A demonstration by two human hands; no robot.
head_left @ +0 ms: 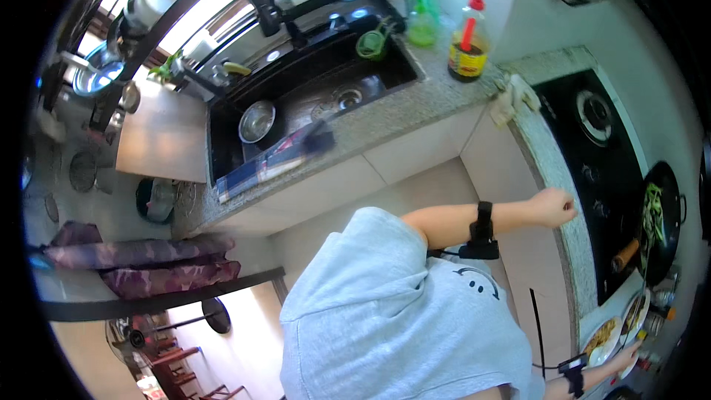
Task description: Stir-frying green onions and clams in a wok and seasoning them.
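My left hand (552,207) is curled up at the front edge of the stove counter, with nothing visible in it. Farther down the picture, my right hand (623,358) reaches over the plates toward several seasoning containers (655,322); whether it grips anything is too small to see. Beside it lie a white plate of shredded food (602,340) and a plate of darker food (635,314). A black wok (669,255) with cut green vegetables (654,214) sits on the black gas hob (583,178). Its wooden handle (626,255) points toward me.
A folded cloth (516,100) hangs at the counter corner. A sauce bottle with a red cap (468,44) and a green bottle (420,5) stand by the sink (311,97). The sink holds a metal bowl (257,122). A cutting board (164,133) leans beyond it.
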